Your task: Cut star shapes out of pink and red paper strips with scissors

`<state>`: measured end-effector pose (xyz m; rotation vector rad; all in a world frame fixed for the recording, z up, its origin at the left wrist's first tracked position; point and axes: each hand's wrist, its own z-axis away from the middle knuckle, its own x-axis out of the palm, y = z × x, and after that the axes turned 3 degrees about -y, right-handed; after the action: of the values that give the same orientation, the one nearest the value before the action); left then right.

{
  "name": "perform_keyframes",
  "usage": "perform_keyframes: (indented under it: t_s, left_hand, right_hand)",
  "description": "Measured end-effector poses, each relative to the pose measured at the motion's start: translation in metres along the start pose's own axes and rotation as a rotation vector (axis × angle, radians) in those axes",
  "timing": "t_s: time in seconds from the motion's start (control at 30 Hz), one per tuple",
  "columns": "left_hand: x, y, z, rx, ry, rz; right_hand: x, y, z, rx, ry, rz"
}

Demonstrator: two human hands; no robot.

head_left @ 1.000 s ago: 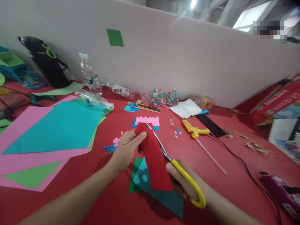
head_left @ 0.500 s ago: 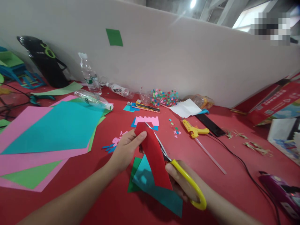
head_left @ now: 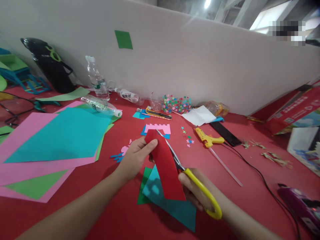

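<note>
My left hand (head_left: 135,158) pinches the top of a folded red paper strip (head_left: 165,166), holding it above the red table (head_left: 105,206). My right hand (head_left: 197,195) grips yellow-handled scissors (head_left: 200,190), whose blades run along the strip's right edge toward its top. Under the strip lie a teal paper piece (head_left: 172,205) and a green piece (head_left: 143,191). Just beyond sits a pink notched cutout (head_left: 158,128) on blue paper.
Large teal, pink and green sheets (head_left: 57,136) cover the left. Plastic bottles (head_left: 96,78), a pile of paper stars (head_left: 176,104), a yellow glue gun (head_left: 208,139), a black phone (head_left: 225,133), a cable (head_left: 260,176), a purple tool (head_left: 300,205) and boxes (head_left: 297,110) surround the hands. A white wall runs behind.
The red strip has shifted slightly and the scissors have crept a little along its edge; both hands keep their grips.
</note>
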<state>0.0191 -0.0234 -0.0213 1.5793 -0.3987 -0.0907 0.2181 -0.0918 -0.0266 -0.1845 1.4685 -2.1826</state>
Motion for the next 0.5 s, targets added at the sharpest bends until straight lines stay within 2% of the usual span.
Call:
perform_keyframes:
  t_s: [0.13,0.3,0.5]
  left_hand:
    - [-0.003,0.002,-0.001,-0.062,0.074,0.136]
    - [-0.001,0.005,-0.002,-0.093,0.109,0.263]
    - [-0.003,0.021,-0.005,-0.166,0.072,0.297]
  right_hand:
    - [-0.005,0.0,-0.003,0.037,0.029,0.037]
    - [-0.004,-0.006,-0.004,0.1,0.071,0.07]
    - [-0.007,-0.009,-0.005,0.089,0.102,0.06]
